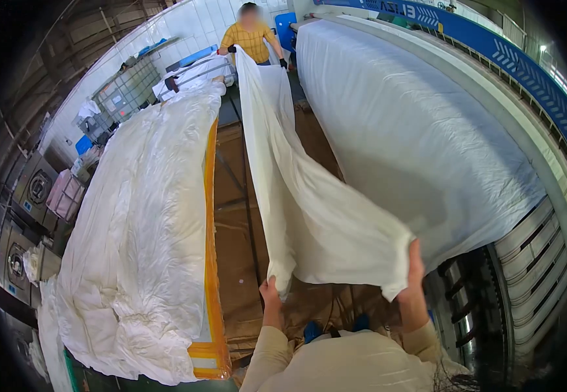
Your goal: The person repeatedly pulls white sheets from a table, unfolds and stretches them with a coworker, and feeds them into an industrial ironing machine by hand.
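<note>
A long white sheet hangs stretched between me and a person in a yellow checked shirt, who holds its far end in dark gloves. My left hand is closed on its near left corner. My right hand grips the near right corner, higher and farther out. Between my hands the cloth sags in loose folds above the brown floor. To the right, another white sheet lies spread over the infeed of a large machine, close beside the held cloth.
On the left stands a long table with an orange edge, heaped with crumpled white linen. The machine's slatted side and blue top beam border the right. Washing machines and a wire cage stand far left.
</note>
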Motion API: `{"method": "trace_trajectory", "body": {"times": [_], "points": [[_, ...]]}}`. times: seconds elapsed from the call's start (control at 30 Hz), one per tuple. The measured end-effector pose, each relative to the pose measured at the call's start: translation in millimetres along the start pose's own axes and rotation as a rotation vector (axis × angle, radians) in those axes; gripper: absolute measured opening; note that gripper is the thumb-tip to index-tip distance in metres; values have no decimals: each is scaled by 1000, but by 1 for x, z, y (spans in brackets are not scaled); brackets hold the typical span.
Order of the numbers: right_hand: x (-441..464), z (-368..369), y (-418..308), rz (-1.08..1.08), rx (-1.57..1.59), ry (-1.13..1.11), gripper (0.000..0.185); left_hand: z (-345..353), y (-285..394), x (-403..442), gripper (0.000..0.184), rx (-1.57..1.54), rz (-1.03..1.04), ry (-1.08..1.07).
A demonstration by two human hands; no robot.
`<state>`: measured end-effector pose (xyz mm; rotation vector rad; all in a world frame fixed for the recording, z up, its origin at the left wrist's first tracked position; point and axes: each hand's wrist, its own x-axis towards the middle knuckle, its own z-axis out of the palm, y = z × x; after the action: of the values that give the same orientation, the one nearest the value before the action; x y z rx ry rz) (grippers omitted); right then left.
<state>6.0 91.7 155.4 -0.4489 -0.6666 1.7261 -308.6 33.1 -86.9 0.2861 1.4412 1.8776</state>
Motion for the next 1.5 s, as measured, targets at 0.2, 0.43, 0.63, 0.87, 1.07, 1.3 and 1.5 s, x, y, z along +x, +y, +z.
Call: {"method": "trace_trajectory", "body": {"times": [0.2,0.43,0.63,0.87,1.07,1.3,1.5], "points": [[1,41,-57,-393,-69,-48,54,-5,26,33,24,-29,49,-14],[27,0,-52,-338,-56,124,53,32,61,64,21,267,193,-29],[16,33,-35,-217,-133,68,51,57,81,69,22,334,199,-57],[13,32,-33,-185,-270,-35,52,52,96,87,21,272,182,-108],[3,22,-31,-126,-251,79,53,37,92,69,19,323,160,-124],[-11,38,-30,-4,78,48,58,-8,63,-7,23,285,285,-90],[-33,67,1,22,-36,-271,68,-36,11,-60,88,1368,180,7]]}}
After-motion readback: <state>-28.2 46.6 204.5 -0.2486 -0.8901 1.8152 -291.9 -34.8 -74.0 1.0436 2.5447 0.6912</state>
